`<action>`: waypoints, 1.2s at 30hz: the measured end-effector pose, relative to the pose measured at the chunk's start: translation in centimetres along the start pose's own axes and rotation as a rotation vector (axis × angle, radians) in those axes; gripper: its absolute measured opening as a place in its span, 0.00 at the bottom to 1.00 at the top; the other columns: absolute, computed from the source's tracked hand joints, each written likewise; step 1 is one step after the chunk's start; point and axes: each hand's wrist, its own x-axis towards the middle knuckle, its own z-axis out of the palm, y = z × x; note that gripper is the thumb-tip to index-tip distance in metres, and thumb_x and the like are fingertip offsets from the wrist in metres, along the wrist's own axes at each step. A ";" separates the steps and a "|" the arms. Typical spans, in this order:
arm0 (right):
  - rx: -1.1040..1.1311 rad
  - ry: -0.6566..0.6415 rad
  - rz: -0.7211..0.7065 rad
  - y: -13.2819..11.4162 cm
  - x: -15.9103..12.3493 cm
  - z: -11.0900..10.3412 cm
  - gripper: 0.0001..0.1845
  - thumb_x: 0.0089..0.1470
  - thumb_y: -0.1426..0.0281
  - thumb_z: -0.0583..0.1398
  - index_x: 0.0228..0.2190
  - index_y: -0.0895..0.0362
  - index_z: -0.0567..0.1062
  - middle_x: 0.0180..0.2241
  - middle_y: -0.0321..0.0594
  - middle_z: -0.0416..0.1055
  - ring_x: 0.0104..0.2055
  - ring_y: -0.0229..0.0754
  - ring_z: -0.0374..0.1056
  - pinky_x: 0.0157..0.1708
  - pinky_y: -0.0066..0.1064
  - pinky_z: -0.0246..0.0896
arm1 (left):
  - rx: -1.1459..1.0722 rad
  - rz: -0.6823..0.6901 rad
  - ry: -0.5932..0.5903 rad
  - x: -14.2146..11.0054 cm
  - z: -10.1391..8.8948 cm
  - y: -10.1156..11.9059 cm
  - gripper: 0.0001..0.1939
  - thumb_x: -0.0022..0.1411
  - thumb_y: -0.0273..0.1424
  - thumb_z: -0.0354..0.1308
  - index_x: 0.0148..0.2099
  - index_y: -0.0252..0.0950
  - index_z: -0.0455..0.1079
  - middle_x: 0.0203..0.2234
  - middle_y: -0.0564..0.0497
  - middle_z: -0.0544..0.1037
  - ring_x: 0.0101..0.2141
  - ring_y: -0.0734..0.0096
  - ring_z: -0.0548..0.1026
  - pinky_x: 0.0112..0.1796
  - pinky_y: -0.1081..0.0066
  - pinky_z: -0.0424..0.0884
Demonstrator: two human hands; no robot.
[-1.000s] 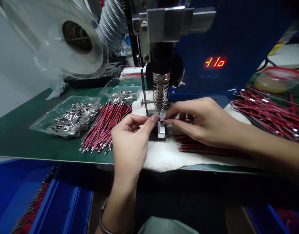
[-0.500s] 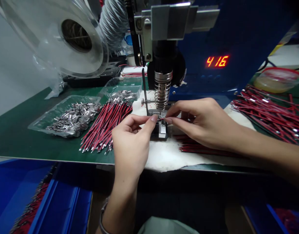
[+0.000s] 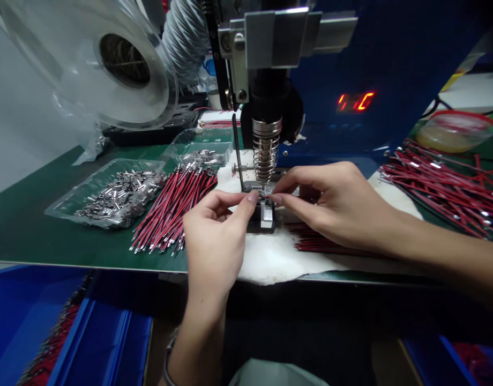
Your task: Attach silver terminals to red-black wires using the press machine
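Both hands meet at a small metal fixture directly under the soldering machine's spring-wrapped tip. My left hand is closed in a pinch at the fixture's left side; whatever lies between its thumb and finger is too small to make out. From the right, my right hand pinches a thin red wire, of which only a short bit shows at the fingertips. Beneath the right hand, a bundle of red and black wires lies on a white cloth.
Left of the hands are a pile of red and black wires and a clear tray of small metal connectors. More wires lie at the right. A blue machine housing stands behind; blue bins sit below the table edge.
Both hands keep their pinches at the fixture, almost unmoved. The view has shifted very slightly, and the red display reads differently, with only part of its digits lit now.
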 end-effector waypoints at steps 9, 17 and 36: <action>0.004 0.001 0.002 0.1 0.0 0.1 0.06 0.57 0.72 0.61 0.33 0.57 0.79 0.20 0.30 0.71 0.20 0.33 0.62 0.29 0.28 0.55 | -0.009 0.009 -0.005 0.0 0.1 0.0 0.08 0.54 0.36 0.69 0.31 0.37 0.77 0.16 0.59 0.67 0.16 0.85 0.58 0.26 0.78 0.67; 0.007 0.003 0.008 0.0 0.0 0.1 0.05 0.57 0.73 0.61 0.33 0.57 0.79 0.21 0.31 0.72 0.23 0.34 0.66 0.32 0.28 0.58 | 0.001 0.000 -0.006 0.0 0.0 0.0 0.09 0.54 0.36 0.69 0.31 0.37 0.77 0.19 0.57 0.71 0.18 0.83 0.62 0.25 0.78 0.66; 0.009 -0.010 0.024 -0.1 0.0 0.0 0.05 0.57 0.72 0.60 0.33 0.57 0.78 0.21 0.31 0.73 0.22 0.34 0.66 0.29 0.28 0.56 | -0.001 0.003 -0.013 0.0 0.0 0.0 0.10 0.53 0.36 0.69 0.32 0.36 0.76 0.20 0.56 0.71 0.19 0.81 0.64 0.25 0.77 0.65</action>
